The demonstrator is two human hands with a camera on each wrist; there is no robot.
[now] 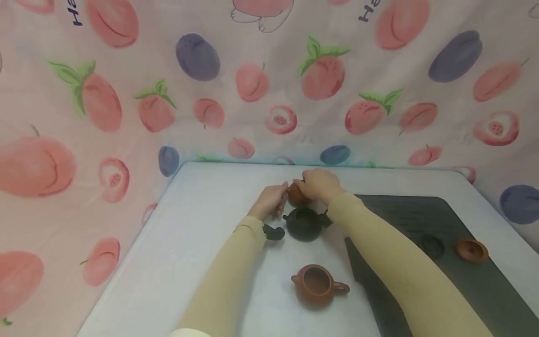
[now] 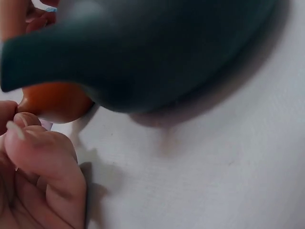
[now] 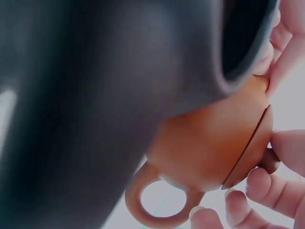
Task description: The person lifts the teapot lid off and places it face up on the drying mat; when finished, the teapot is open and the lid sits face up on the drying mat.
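Observation:
At the back of the table is a small orange-brown teapot (image 1: 297,195) with its lid (image 3: 252,155) on, the seam showing in the right wrist view. My right hand (image 1: 322,184) pinches the lid's knob (image 3: 269,161) between thumb and fingers. From the other side my left hand (image 1: 270,200) pinches the tip of its spout, fingertips (image 2: 27,119) together there. Just in front stands a lidless black teapot (image 1: 304,225), which covers much of both wrist views. The orange-brown teapot's loop handle (image 3: 136,196) shows below its body.
Nearer on the white table (image 1: 168,262) stands a lidless reddish-brown teapot (image 1: 316,292). A dark tea tray (image 1: 404,210) lies at the right under my right forearm, bearing a black lid (image 1: 432,246) and a brown lid (image 1: 472,251). Behind hangs a fruit-print curtain (image 1: 252,126).

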